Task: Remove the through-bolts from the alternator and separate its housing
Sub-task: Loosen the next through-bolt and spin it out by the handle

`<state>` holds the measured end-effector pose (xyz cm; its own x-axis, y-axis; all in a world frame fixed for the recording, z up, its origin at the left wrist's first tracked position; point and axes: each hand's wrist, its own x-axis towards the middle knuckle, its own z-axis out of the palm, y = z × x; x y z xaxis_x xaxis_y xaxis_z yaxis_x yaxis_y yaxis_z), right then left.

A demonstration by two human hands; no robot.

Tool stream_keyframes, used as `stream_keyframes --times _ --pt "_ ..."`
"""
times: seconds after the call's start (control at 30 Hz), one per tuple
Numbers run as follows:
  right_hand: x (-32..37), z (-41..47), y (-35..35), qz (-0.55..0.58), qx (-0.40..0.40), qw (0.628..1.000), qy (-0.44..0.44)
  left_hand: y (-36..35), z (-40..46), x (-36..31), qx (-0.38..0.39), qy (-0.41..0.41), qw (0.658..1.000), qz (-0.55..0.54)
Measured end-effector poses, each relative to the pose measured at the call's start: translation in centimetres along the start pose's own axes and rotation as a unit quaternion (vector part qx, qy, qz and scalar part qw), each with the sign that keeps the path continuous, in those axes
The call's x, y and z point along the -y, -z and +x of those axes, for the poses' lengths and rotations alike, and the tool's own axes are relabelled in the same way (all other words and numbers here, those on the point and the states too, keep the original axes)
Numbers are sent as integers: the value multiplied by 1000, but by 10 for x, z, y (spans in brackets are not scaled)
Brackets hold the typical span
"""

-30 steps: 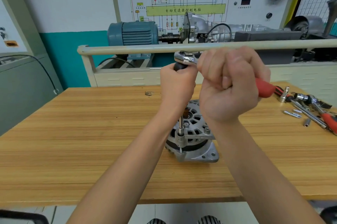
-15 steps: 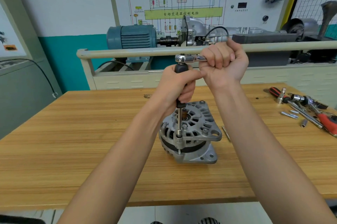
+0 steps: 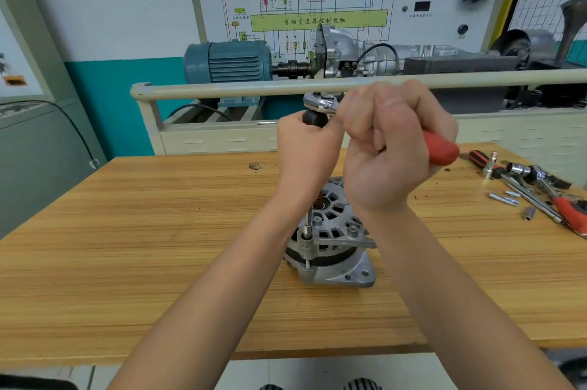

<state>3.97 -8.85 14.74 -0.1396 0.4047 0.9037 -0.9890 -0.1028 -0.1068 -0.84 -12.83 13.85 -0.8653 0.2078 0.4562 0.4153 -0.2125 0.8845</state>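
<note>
A grey cast alternator (image 3: 333,249) stands on the wooden table (image 3: 127,246), pulley shaft up. A socket extension (image 3: 307,224) rises from a through-bolt at the alternator's near left edge. My left hand (image 3: 308,154) grips the extension's black upper part. On top sits the chrome head of a ratchet wrench (image 3: 320,103). My right hand (image 3: 390,148) is wrapped round the wrench's red handle (image 3: 441,149), which points right. My hands hide the middle of the tool and part of the alternator.
Loose tools lie at the table's right: a second red-handled ratchet (image 3: 568,208), a screwdriver (image 3: 479,157), sockets and several bolts (image 3: 505,199). A beige rail (image 3: 222,89) runs behind the table, with a blue motor (image 3: 228,62) and training panel beyond.
My right hand has swung the ratchet handle back toward me and to the right, from its far position half a second ago. The left hand stays on the extension.
</note>
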Motion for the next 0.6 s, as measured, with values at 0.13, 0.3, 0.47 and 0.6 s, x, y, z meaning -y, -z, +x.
stream_keyframes --times 0.13,0.3,0.47,0.6 --pt "-1 14 2 121 -21 990 -65 10 4 2 18 37 999 -32" --pt "-7 21 6 176 -27 973 -149 28 7 3 115 52 989 -81" --pt "-12 32 23 290 -122 915 -253 37 16 2 259 78 953 -133" --pt "-17 37 37 363 -227 854 -297 30 16 2 310 145 929 -138"
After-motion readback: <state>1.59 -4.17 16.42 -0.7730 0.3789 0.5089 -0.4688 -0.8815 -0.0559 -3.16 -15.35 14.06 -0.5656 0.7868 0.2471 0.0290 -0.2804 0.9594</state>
